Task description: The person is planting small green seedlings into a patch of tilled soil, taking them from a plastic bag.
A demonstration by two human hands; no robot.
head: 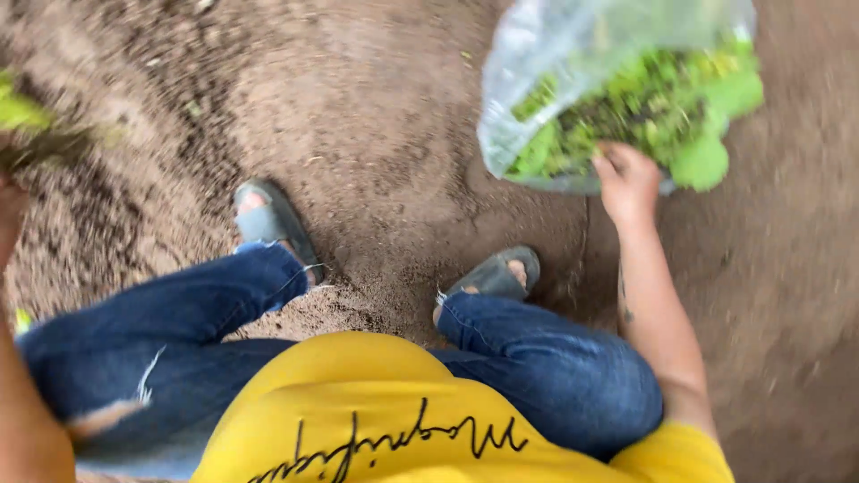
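Head view, looking down at bare soil (pixel 376 116). My right hand (pixel 629 182) is closed on the lower rim of a clear plastic bag (pixel 537 80) of green seedlings (pixel 644 107), which lies on the ground at the upper right, ahead of my right sandal (pixel 497 275). I judge the bag light, limp and slippery, its contents easily crushed; gather the film at the mouth. My left hand (pixel 11 210), at the left edge, sits near blurred greenery (pixel 27 125); I cannot tell its grip.
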